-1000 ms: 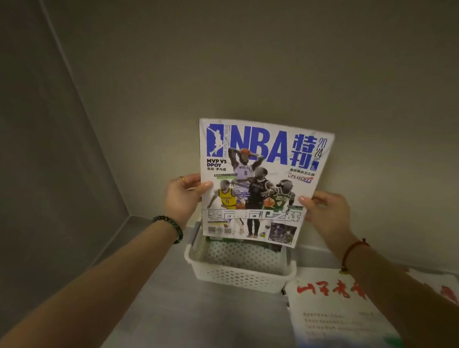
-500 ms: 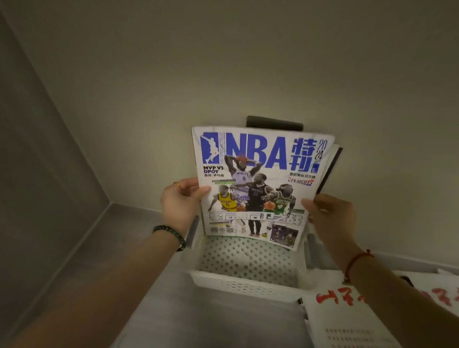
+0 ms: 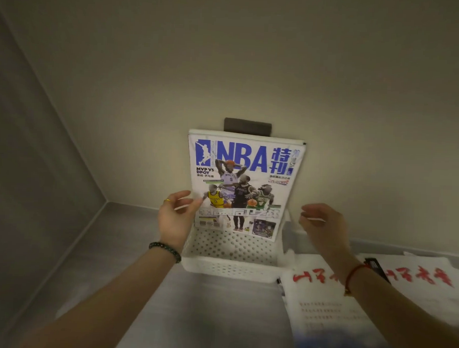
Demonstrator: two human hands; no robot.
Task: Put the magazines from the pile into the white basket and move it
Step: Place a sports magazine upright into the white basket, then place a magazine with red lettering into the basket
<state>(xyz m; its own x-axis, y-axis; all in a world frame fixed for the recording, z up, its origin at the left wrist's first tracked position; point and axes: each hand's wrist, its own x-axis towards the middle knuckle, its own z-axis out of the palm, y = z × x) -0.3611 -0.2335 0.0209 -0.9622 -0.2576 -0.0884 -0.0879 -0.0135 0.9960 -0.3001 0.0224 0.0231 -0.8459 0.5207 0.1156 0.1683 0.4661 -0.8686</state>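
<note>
At the worktop's (image 3: 203,317) back edge, against the wall: white basket (image 3: 229,268), NBA magazine (image 3: 244,179) standing upright inside it. Left hand (image 3: 175,218) loosely spread, thumb touching the cover's left edge; right hand (image 3: 323,225) relaxed, holding nothing, near the right edge. Pile (image 3: 330,304) at right edge. Advice: steady the cover until it leans securely, then release.

I'm counting one white basket (image 3: 229,267), two magazines standing in it (NBA magazine (image 3: 242,185), dark magazine (image 3: 247,125) peeking behind), two more showing in the pile (image 3: 322,322), plus two hands: left hand (image 3: 175,218), right hand (image 3: 323,226).
</note>
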